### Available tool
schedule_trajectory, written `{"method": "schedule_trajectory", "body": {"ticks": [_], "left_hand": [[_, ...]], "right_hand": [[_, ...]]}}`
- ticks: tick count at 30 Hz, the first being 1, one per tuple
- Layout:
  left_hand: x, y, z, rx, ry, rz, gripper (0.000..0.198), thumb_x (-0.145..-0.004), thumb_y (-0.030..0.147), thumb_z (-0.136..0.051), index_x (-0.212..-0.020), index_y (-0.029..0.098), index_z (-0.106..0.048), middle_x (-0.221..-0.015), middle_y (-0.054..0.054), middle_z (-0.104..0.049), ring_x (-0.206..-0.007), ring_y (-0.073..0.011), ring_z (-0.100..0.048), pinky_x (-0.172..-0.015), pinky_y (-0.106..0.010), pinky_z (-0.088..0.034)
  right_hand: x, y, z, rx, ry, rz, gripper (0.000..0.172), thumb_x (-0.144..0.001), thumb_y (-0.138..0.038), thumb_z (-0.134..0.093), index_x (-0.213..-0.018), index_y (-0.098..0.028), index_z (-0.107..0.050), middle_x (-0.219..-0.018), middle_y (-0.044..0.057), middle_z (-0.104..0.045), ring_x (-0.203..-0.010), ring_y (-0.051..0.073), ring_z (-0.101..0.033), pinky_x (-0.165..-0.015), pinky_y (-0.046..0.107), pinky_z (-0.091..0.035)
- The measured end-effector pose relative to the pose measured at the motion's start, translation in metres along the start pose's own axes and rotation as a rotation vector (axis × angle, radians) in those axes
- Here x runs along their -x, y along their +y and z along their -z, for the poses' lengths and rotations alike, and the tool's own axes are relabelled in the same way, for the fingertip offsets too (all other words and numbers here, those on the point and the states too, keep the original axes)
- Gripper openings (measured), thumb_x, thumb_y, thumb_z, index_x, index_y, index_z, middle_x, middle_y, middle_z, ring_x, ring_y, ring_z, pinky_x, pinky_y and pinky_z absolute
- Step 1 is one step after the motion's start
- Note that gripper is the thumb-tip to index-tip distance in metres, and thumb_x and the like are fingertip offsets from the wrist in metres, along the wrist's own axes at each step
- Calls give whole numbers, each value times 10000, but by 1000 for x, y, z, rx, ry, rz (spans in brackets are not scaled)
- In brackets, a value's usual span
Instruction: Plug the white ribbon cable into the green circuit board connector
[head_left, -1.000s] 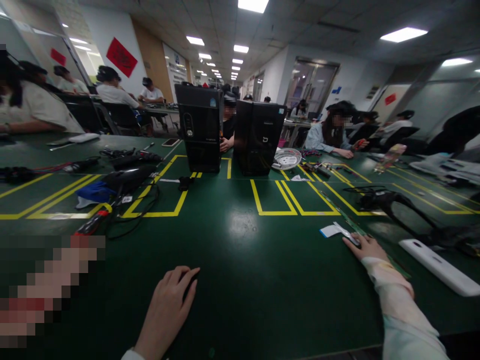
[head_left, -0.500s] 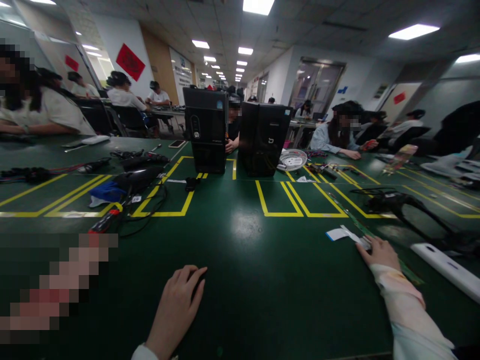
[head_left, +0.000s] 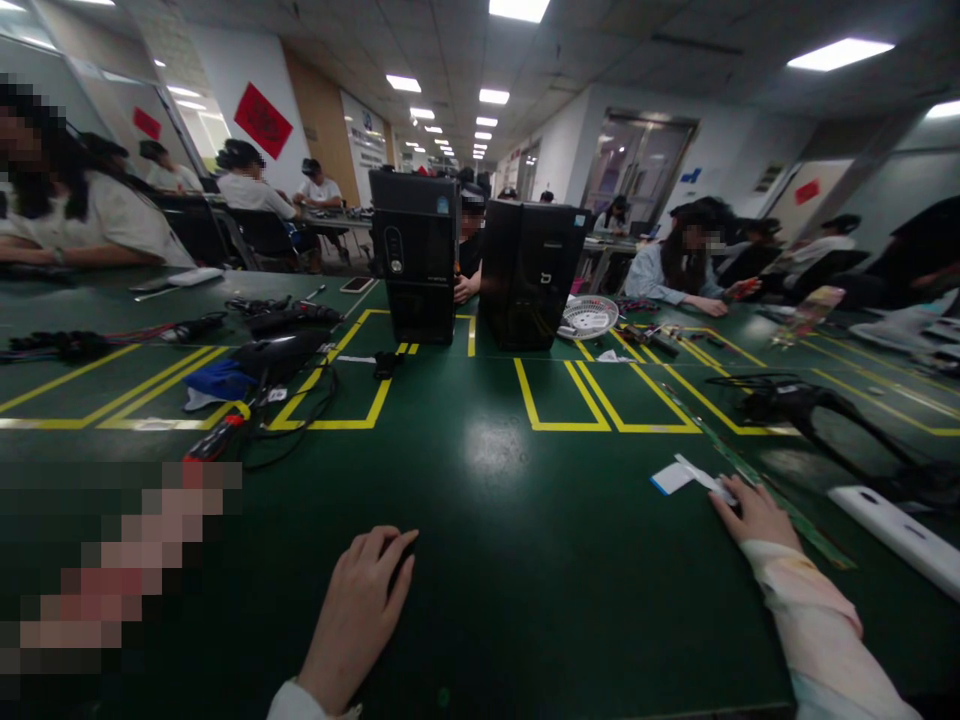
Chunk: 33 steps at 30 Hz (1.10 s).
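My left hand [head_left: 358,605] lies palm down on the green table [head_left: 487,560], its fingers stretched forward and the thumb slightly apart; it holds nothing that shows. On the right, my right hand [head_left: 759,515] also rests low, fingers extended. Its fingertips are at the near end of a white flat ribbon cable [head_left: 679,475] with a blue-edged end. Part of that cable is hidden at the fingers. A long, thin green strip [head_left: 821,542] runs diagonally beside this hand.
Two black computer towers [head_left: 420,260] stand ahead, a co-worker partly hidden behind them. To the left lie black cables [head_left: 300,320] and a red-black handled tool [head_left: 217,440] beside a pixelated patch. A white bar-shaped object [head_left: 896,535] and black frame [head_left: 825,410] lie right.
My right hand has shifted slightly, and a little more of the ribbon cable shows at its fingertips. My left hand stays where it was. The whole view has turned slightly.
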<state>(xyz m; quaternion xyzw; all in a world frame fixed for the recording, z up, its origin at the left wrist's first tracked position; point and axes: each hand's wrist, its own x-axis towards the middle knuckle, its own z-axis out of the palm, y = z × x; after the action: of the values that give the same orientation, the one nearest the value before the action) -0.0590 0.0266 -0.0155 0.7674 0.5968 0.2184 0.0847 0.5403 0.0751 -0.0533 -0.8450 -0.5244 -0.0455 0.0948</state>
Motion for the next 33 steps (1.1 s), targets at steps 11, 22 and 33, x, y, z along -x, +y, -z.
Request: {"method": "schedule_trajectory", "body": {"ticks": [11,22,33], "left_hand": [[-4,7,14,47,-12,-26,341,-941,342,-379,-1196,219,-571,-1103,-64,-606,-991,-207,-573,-864,-393,-476],[-1,6,12,34,7,-53,337,-941,333,-377,-1162,201,-594,-1080,-79,-620,-1008,-228,-564,-874,-412,-467],[-3,6,10,3,15,-73,323,-934,319,-385,-1133,200,-611,-1073,-80,-605,-992,-229,-556,-872,-413,-460]], "right_hand": [[1,-3,1,-19,-8,20,634,-827,-513,-328,-1289,-119,-512,-1441,135,-397,-1323,407,-316,-994,635,-336],[61,-95,16,-193,-96,569,463,-897,-383,-357,-1302,-206,-493,-1429,90,-428,-1365,299,-291,-1056,578,-297],[173,-250,40,-309,-167,974,465,-916,-253,-395,-1378,-214,-433,-1459,70,-384,-1394,224,-237,-1103,534,-256]]}}
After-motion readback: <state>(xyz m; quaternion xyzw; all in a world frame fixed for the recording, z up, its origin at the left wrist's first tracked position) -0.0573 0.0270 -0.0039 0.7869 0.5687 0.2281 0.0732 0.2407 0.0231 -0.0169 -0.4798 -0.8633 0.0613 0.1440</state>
